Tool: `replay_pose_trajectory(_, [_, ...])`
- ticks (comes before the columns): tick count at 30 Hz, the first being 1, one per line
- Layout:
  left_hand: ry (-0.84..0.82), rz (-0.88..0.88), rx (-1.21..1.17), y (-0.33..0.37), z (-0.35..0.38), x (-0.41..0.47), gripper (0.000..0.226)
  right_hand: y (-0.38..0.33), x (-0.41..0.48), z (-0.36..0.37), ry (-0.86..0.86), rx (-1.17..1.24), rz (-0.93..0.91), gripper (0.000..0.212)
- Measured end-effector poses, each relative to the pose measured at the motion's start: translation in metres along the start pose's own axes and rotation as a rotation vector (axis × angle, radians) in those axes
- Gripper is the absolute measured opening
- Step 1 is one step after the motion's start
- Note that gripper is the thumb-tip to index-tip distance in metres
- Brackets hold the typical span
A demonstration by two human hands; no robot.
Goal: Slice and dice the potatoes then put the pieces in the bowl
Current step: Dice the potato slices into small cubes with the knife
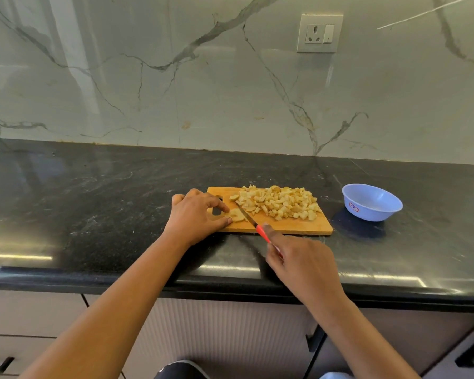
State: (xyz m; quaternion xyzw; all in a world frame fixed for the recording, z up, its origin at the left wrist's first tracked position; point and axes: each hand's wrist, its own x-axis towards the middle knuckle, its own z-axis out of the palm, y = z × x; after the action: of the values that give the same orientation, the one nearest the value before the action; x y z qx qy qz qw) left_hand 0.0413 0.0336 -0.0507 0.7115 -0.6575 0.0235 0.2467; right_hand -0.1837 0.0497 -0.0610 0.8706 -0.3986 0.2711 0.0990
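While the left grip [196,214] is pinching a pale potato slice [237,215] between thumb and forefinger, clamped on it and pressing it flat, the slice is lying at the left end of the wooden cutting board [285,228], just beside the board's handle slot. The right grip [298,261] is holding the knife [253,222], its fingers curled tight round the red handle and hovering over the near edge of the board. The blade is slanting away to the upper left and is meeting the right edge of the slice; whether it is biting in cannot be told. A loose heap of diced potato pieces [279,203] is covering the middle and right of the board, apart from the slice and reaching almost to the board's far edge. The light blue bowl [378,212] is standing upright on the dark stone tabletop [93,201], to the right of the board and not touching it, with a small sticker facing the camera. Both bare forearms are reaching in from the near edge. A white power socket [319,33] is sitting high on the veined marble wall [175,91] behind, and pale cabinet fronts [230,337] are showing beneath the tabletop.
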Motion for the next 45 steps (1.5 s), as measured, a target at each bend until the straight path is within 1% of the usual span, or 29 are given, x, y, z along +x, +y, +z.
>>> replay_pose_trajectory(3, [-0.001, -0.008, 0.009, 0.003, -0.002, 0.0, 0.03, 0.015, 0.004, 0.0, 0.054, 0.002, 0.039, 0.042])
replay_pose_trajectory(7, [-0.004, 0.052, 0.016, 0.008, 0.0, 0.004, 0.03, 0.036, 0.012, 0.001, 0.103, 0.03, 0.084, 0.039])
replay_pose_trajectory(10, [-0.007, 0.084, -0.082, 0.013, 0.002, 0.009, 0.028, 0.053, 0.014, -0.002, 0.133, 0.05, 0.13, 0.039])
replay_pose_trajectory(13, [-0.011, 0.08, -0.186, 0.02, 0.001, 0.014, 0.024, 0.07, 0.015, -0.003, 0.143, 0.059, 0.196, 0.039])
replay_pose_trajectory(21, [-0.026, 0.077, -0.272, 0.041, 0.01, 0.02, 0.022, 0.103, 0.015, 0.004, 0.177, -0.026, 0.356, 0.031])
replay_pose_trajectory(23, [-0.015, 0.081, -0.276, 0.04, 0.009, 0.015, 0.021, 0.104, 0.011, 0.008, 0.179, -0.022, 0.355, 0.033])
replay_pose_trajectory(26, [0.043, 0.09, -0.279, 0.031, 0.007, 0.011, 0.02, 0.102, 0.007, 0.01, 0.191, 0.058, 0.346, 0.04])
replay_pose_trajectory(29, [0.107, 0.041, -0.341, 0.025, 0.008, 0.011, 0.018, 0.104, 0.005, 0.01, 0.213, 0.079, 0.369, 0.043])
replay_pose_trajectory(32, [0.116, 0.005, -0.364, 0.024, 0.008, 0.012, 0.023, 0.103, 0.005, 0.009, 0.174, 0.09, 0.386, 0.041])
replay_pose_trajectory(34, [0.093, 0.018, -0.343, 0.024, 0.008, 0.013, 0.026, 0.105, 0.005, 0.011, 0.165, 0.175, 0.425, 0.037])
replay_pose_trajectory(36, [0.064, 0.028, -0.321, 0.023, 0.01, 0.014, 0.024, 0.107, 0.006, 0.011, 0.17, 0.266, 0.486, 0.033])
replay_pose_trajectory(39, [-0.008, 0.022, -0.263, 0.02, 0.012, 0.02, 0.019, 0.109, 0.007, 0.01, 0.083, 0.2, 0.506, 0.039])
replay_pose_trajectory(41, [-0.034, 0.002, -0.224, 0.022, 0.013, 0.02, 0.024, 0.109, 0.008, 0.011, 0.06, 0.212, 0.518, 0.04])
replay_pose_trajectory(43, [-0.003, -0.063, -0.241, 0.024, 0.011, 0.015, 0.028, 0.11, 0.009, 0.011, 0.076, 0.318, 0.552, 0.038])
replay_pose_trajectory(45, [0.057, -0.181, -0.302, 0.023, 0.007, 0.011, 0.026, 0.111, 0.009, 0.008, 0.136, 0.39, 0.548, 0.041])
